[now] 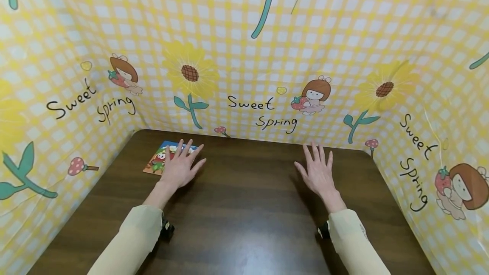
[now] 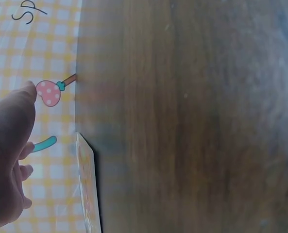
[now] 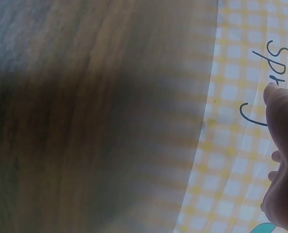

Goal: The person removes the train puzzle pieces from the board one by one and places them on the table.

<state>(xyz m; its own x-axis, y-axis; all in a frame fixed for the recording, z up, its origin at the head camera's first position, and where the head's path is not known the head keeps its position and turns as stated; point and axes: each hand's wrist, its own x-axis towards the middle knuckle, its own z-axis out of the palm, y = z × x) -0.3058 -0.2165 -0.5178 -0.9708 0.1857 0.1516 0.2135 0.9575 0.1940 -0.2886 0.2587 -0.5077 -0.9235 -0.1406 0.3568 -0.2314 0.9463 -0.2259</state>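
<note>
A flat square picture board (image 1: 155,165), with a cartoon red figure and blue sky printed on it, lies near the table's far left corner. Over its right part my left hand (image 1: 178,169) is held with fingers spread, hiding some of the print. In the left wrist view that hand (image 2: 10,155) appears raised above the board (image 2: 88,189), holding nothing. My right hand (image 1: 318,174) hovers on the far right side of the table, fingers straight and apart, with nothing in it. The right wrist view catches its thumb (image 3: 279,114) and a few fingertips.
The dark wooden table (image 1: 244,198) is enclosed at the back and both sides by a yellow-checked cloth (image 1: 252,71) printed with flowers and lettering. Each wrist bears a black strap (image 1: 166,228) below a pale sleeve (image 1: 131,241).
</note>
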